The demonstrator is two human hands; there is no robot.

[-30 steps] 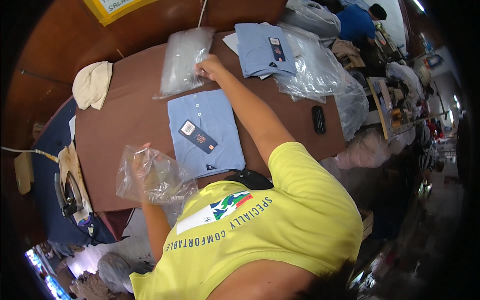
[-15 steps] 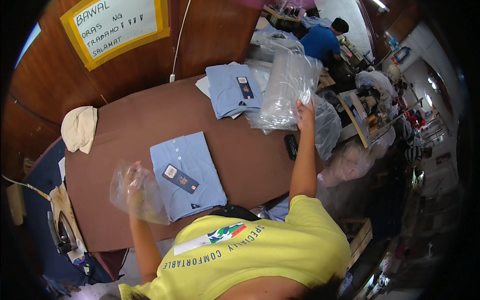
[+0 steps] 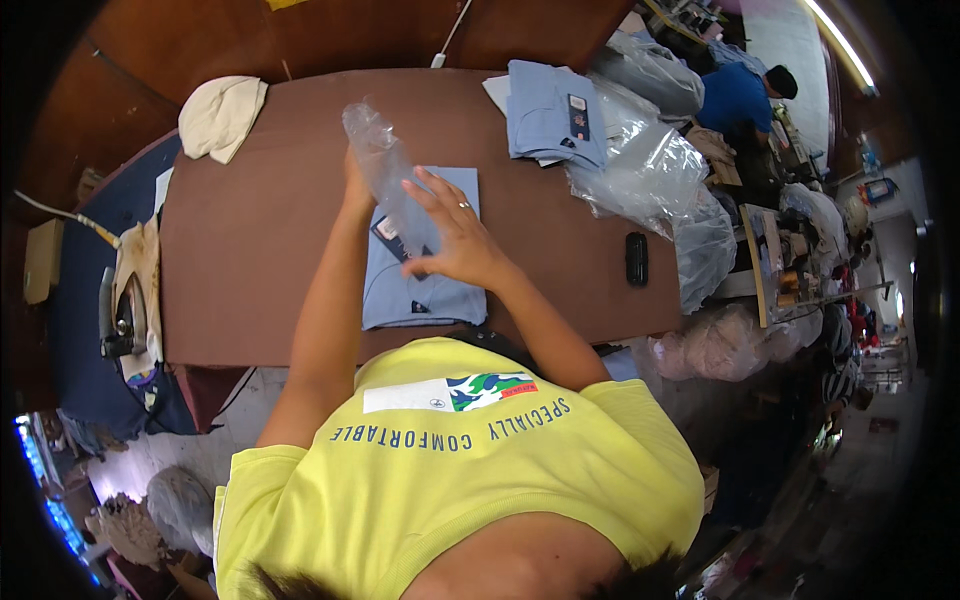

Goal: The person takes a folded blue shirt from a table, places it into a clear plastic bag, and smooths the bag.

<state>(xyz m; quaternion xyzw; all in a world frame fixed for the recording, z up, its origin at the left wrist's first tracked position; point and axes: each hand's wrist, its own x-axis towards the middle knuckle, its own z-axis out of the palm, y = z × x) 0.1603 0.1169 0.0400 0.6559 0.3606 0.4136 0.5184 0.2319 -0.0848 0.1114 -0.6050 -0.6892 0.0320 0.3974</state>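
Note:
A clear plastic bag [image 3: 378, 150] is held up by my left hand [image 3: 358, 182], whose fingers are mostly hidden behind the film. My right hand [image 3: 455, 240], wearing a ring, is at the bag's other side with its fingers spread; whether it touches the film I cannot tell. Under both hands lies a folded light blue polo shirt [image 3: 440, 302], flat on the brown-covered table [image 3: 250, 280]. Its dark hang tag [image 3: 386, 232] shows partly past the bag and my right hand.
A stack of folded blue shirts [image 3: 540, 110] lies at the far right, beside a heap of clear plastic bags [image 3: 645, 170]. A black case [image 3: 637, 259] rests near the right edge. At far left is a cream cloth cap [image 3: 222, 115]; an iron [image 3: 122, 315] stands beyond the left edge. A co-worker [image 3: 735, 98] sits behind.
My right hand has left the plastic bag pile and come over to the small bag. My left hand has brought that bag above the shirt. The view has shifted.

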